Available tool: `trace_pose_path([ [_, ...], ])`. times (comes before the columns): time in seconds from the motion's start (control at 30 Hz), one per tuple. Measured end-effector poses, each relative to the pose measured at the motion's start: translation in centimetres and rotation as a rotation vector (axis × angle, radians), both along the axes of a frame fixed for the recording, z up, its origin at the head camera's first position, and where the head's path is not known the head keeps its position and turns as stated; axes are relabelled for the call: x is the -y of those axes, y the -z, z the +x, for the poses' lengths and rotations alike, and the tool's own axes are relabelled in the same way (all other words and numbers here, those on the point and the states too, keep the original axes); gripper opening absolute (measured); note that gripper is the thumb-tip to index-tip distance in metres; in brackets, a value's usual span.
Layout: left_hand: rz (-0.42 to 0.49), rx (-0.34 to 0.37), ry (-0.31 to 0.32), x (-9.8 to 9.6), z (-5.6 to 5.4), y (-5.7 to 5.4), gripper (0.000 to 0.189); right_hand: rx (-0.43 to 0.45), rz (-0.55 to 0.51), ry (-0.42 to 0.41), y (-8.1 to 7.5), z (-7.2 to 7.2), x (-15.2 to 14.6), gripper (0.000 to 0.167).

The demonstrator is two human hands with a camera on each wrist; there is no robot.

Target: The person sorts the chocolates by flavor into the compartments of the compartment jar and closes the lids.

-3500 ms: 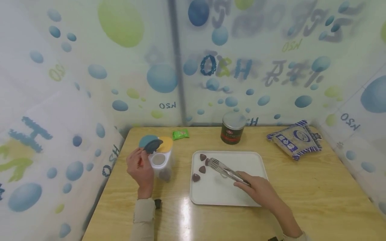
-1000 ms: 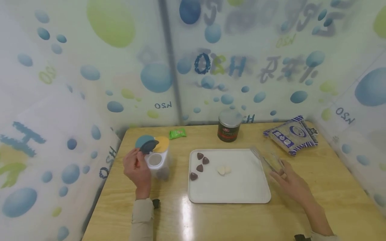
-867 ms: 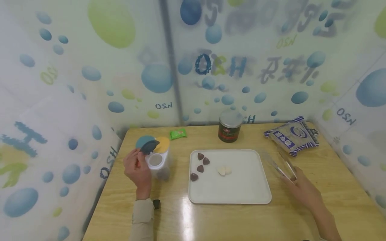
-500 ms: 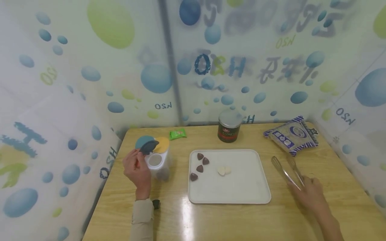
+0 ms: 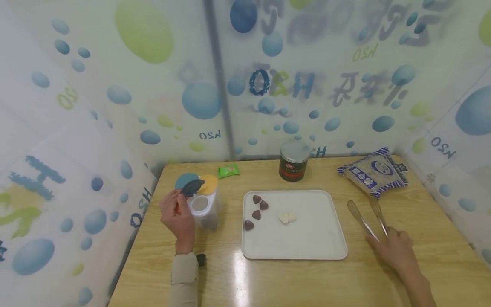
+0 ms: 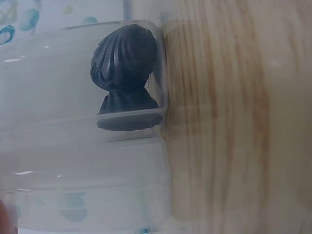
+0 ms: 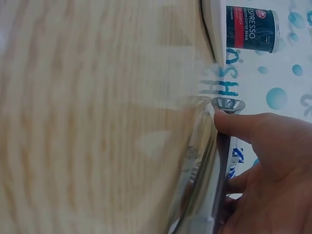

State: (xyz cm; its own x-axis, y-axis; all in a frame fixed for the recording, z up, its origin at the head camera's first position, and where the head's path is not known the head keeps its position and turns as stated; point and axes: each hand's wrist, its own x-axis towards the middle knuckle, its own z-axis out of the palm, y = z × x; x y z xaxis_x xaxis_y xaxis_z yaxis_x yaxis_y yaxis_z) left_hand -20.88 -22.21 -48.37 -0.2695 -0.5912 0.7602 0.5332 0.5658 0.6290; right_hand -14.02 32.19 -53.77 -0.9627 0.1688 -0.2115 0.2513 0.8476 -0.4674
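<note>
With its thumb and fingers, my left hand (image 5: 177,215) pinches the raised dark lid (image 5: 192,186) of a clear multi-compartment container (image 5: 215,204), whose round opening below is uncovered. Dark shell-shaped pieces (image 6: 126,58) show through its wall in the left wrist view. Right of the tray, my right hand (image 5: 395,249) grips metal tongs (image 5: 363,221) low at the table, their arms spread with nothing between the tips. The white tray (image 5: 307,243) bears several dark brown chocolate-like pieces (image 5: 249,225) along its left side and two pale pieces (image 5: 284,218) near its middle.
A black espresso can (image 5: 293,164) with a silver lid stands behind the tray. A blue-and-white plastic packet (image 5: 374,174) lies at the back right, beyond the tongs. A small green packet (image 5: 228,171) is at the back left. Patterned walls enclose the wooden table (image 5: 291,283).
My right hand has carried the tongs from over the tray to the right and down to the table, and their arms have spread. The pale pieces lie uncovered. My left hand stays on the lid.
</note>
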Motion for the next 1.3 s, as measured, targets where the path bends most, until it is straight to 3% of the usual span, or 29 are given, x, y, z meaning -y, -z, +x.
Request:
trace_pose_path([
  [0.13, -0.010, 0.008, 0.000, 0.0, 0.1, -0.1, 0.015, -0.061, 0.044, -0.006, 0.0, 0.0, 0.6, 0.095],
  [0.27, -0.015, -0.020, 0.009, 0.0, 0.3, -0.2, 0.020, -0.263, 0.073, 0.035, -0.4, -0.5, 2.4, 0.086],
  [0.33, -0.018, -0.051, 0.016, 0.0, 0.3, -0.3, 0.024, -0.364, 0.019, 0.049, -1.1, -1.0, 4.1, 0.075],
  [0.47, -0.016, -0.086, 0.018, 0.0, 0.1, -0.3, 0.030, -0.436, -0.114, 0.040, -2.5, -2.5, 8.4, 0.059],
  [0.63, -0.029, -0.084, -0.006, -0.1, -0.4, 0.0, 0.029, -0.523, -0.237, -0.084, -2.0, -4.3, 14.6, 0.044],
  [0.7, -0.050, -0.082, -0.007, -0.2, -0.4, 0.1, 0.025, -0.513, -0.298, -0.147, -2.2, -5.2, 17.4, 0.041],
  [0.83, -0.093, -0.082, 0.025, 0.0, -0.1, 0.0, 0.016, -0.412, -0.426, -0.252, -3.9, -7.0, 23.9, 0.044],
  [1.0, -0.112, -0.079, 0.061, 0.3, 0.0, -0.2, 0.015, -0.338, -0.599, -0.415, -6.3, -8.7, 32.9, 0.061],
  [1.13, -0.106, -0.075, 0.080, 0.1, 0.0, 0.1, 0.014, -0.247, -0.744, -0.403, -7.0, -9.8, 38.9, 0.078],
  [1.3, -0.100, -0.068, 0.073, 0.0, 0.1, 0.3, 0.014, -0.187, -0.911, -0.329, -5.2, -10.2, 43.3, 0.081],
])
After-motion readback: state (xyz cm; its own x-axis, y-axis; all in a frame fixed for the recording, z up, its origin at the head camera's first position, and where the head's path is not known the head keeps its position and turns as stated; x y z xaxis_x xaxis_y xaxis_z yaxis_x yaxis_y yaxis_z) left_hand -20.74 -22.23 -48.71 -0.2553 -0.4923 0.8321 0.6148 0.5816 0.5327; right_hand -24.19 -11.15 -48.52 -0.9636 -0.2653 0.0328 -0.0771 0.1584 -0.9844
